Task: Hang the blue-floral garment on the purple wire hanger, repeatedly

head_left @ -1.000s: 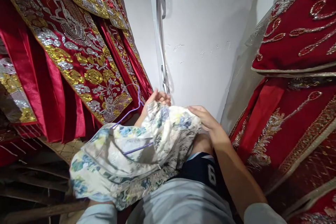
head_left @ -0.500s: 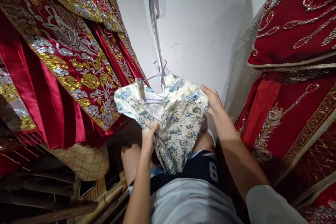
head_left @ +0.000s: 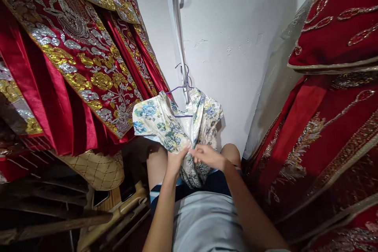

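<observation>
A cream short-sleeved garment with blue and green flowers [head_left: 150, 120] hangs in front of me on a thin purple hanger [head_left: 176, 88]. Its neck is spread in a V, and its lower part bunches down over my lap. My left hand [head_left: 177, 159] pinches the front edge near the bottom of the V. Right beside it, my right hand [head_left: 209, 157] is closed with bent fingers at the same opening, the fingertips almost meeting my left thumb. Whatever lies between the right fingertips is too small to make out.
Red costumes with gold and silver sequins [head_left: 100, 82] hang close on the left. Beaded red garments [head_left: 333, 47] crowd the right side. A narrow metal rail [head_left: 177, 19] runs along the white wall [head_left: 224, 19]. Wooden chair parts [head_left: 126, 204] stand low on the left.
My right hand has let go of the sleeve and come inward to the front opening beside my left hand. The garment's front has drawn together, and the right sleeve hangs loose.
</observation>
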Tool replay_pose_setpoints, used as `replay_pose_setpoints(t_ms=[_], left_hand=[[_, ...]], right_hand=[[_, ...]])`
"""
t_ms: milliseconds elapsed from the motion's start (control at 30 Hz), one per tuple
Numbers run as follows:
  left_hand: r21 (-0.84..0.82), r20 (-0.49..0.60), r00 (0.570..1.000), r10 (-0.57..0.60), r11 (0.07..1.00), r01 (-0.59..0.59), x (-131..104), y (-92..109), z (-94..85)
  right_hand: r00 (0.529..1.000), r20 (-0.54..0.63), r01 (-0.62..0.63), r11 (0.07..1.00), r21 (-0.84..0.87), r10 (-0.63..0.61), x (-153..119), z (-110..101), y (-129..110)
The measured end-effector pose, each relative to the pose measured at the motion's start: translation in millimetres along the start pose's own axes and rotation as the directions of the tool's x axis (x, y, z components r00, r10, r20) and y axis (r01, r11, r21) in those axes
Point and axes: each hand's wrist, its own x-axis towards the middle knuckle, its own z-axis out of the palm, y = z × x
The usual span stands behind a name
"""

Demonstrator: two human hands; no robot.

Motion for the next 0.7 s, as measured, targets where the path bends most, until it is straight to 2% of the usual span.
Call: replay_pose_setpoints(t_ms=[33, 67, 100, 267, 367, 433, 467, 500, 533, 567, 600, 633, 700], left_hand=[[0.002, -0.001, 1.0, 0.01, 1.0, -0.01, -1, 0, 0.8], [0.001, 0.0, 1.0, 0.016, 1.0, -0.016, -2, -1, 1.2], [-0.002, 0.002, 1.0, 0.016, 1.0, -0.016, -2, -1, 1.2], [-0.027, 0.021, 1.0, -0.015, 0.999, 0.016, -4, -1, -0.3], [-0.02, 0.043, 0.998, -0.04, 0.999, 0.04, -1, -1, -0.4], [0.036, -0.071, 0.997, -0.001, 0.999, 0.004, -2, -4, -1.1], [0.099, -0.181, 0.981, 0.066, 0.994, -0.049, -4, -7, -1.7], [0.189, -0.297, 0.94, 0.166, 0.976, -0.113, -8, -10, -2.2], [0.299, -0.377, 0.883, 0.279, 0.939, -0.169, -13, -15, -2.3], [0.412, -0.395, 0.838, 0.377, 0.888, -0.206, -19, -21, -2.0], [0.504, -0.352, 0.826, 0.44, 0.833, -0.229, -26, -27, -0.9], [0.566, -0.274, 0.846, 0.457, 0.788, -0.243, -32, -34, 0.8], [0.604, -0.101, 0.914, 0.392, 0.755, -0.257, -41, -47, 6.0]], right_hand=[[0.99, 0.135, -0.026, 0.999, -0.033, 0.03, 2, 8, 3], [0.981, 0.19, -0.031, 0.998, -0.05, 0.04, 4, 14, 5], [0.98, 0.194, -0.024, 0.999, -0.048, 0.033, 6, 17, 7], [0.999, 0.042, -0.002, 0.996, 0.09, -0.002, 6, 15, 14], [1.0, -0.001, 0.017, 0.987, 0.158, -0.017, 5, 11, 13], [1.0, 0.006, 0.027, 0.98, 0.199, -0.029, 5, 10, 11], [1.0, 0.003, 0.024, 0.975, 0.219, -0.025, 5, 10, 10], [1.0, -0.009, 0.013, 0.97, 0.241, -0.011, 5, 10, 10], [1.0, -0.022, -0.004, 0.964, 0.264, 0.01, 5, 11, 9], [0.999, -0.032, -0.022, 0.958, 0.287, 0.033, 5, 11, 7], [0.998, -0.032, -0.04, 0.951, 0.307, 0.052, 5, 13, 6], [0.998, -0.025, -0.054, 0.945, 0.322, 0.065, 5, 14, 5], [0.997, -0.015, -0.064, 0.941, 0.332, 0.074, 4, 18, 3]])
